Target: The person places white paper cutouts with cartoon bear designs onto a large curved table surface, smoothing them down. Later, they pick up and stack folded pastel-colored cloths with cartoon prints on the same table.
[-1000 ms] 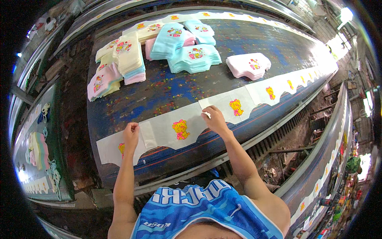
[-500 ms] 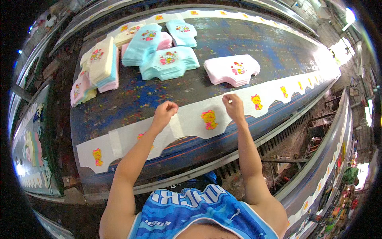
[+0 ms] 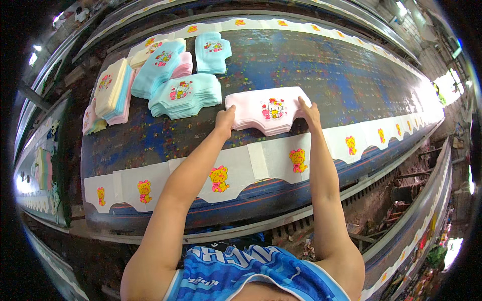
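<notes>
Both my hands hold a stack of pale pink cut fabric pieces (image 3: 249,108), a cartoon cat print on its top piece. My left hand (image 3: 226,122) grips the stack's left end. At the right end my right hand (image 3: 310,114) has its thumb on the top edge, the other fingers partly hidden. Left of the stack lies a pile of light blue pieces (image 3: 203,95) with the same kind of print. In front of my hands runs a row of white panels (image 3: 276,150) with yellow bear prints, along the table's near edge.
More stacks lie at the far left: cream pieces (image 3: 111,88), blue pieces (image 3: 156,70) and another blue pile (image 3: 212,50). The long dark table (image 3: 301,60) is spotted with paint. White printed panels (image 3: 256,23) line its far edge. Another long table (image 3: 427,226) stands at the right.
My hands have moved forward from above the white panels and taken hold of the pink stack's two ends. The view has shifted, so the other stacks appear farther left.
</notes>
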`<state>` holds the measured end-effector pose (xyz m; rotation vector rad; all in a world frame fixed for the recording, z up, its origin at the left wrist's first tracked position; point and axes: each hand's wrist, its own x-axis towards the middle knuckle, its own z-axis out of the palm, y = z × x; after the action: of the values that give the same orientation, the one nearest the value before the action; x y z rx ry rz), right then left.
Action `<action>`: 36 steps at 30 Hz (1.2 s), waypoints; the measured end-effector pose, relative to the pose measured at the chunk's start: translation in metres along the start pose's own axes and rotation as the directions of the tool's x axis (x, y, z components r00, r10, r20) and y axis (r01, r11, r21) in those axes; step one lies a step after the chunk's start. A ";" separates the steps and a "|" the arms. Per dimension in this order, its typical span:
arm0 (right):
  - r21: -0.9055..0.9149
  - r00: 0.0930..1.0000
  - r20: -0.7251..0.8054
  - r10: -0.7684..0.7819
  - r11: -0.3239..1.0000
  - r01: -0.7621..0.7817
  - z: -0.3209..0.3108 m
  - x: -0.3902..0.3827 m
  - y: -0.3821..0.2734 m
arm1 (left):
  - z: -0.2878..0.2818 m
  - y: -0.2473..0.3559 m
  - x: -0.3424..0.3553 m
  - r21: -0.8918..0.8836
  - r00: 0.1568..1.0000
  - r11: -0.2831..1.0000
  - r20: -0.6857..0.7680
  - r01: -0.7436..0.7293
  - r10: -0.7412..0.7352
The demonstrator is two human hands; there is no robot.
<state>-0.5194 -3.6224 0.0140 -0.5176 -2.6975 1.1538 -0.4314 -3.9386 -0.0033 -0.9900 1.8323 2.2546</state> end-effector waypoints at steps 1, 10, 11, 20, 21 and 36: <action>0.008 0.996 0.091 -0.001 1.000 0.001 0.000 0.007 0.000 | 0.005 -0.002 0.002 0.019 1.000 1.000 -0.023 -0.019 0.019; 0.182 0.906 0.415 0.086 0.967 -0.176 -0.007 0.027 -0.026 | 0.031 -0.013 0.005 0.101 0.997 0.992 0.031 -0.072 0.069; 0.162 0.920 0.388 0.051 0.979 -0.123 -0.006 0.025 -0.027 | 0.032 -0.013 0.005 0.194 0.998 0.979 0.034 -0.060 0.055; 0.417 0.922 0.386 0.026 0.887 -0.199 -0.014 0.015 -0.043 | 0.038 -0.005 -0.004 0.270 0.979 0.943 -0.009 -0.193 0.202; 0.442 0.924 0.383 0.022 0.874 -0.203 -0.016 0.017 -0.048 | 0.036 0.000 -0.004 0.169 0.990 0.975 0.014 -0.141 0.141; 0.356 0.963 0.015 -0.270 0.901 0.247 0.063 0.136 -0.127 | 0.032 0.147 0.088 0.125 0.927 0.926 -0.080 -0.357 0.368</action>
<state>-0.6953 -3.6954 0.0643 -0.0638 -2.4265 1.5432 -0.5793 -3.9807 0.0793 -0.8171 2.3251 2.2961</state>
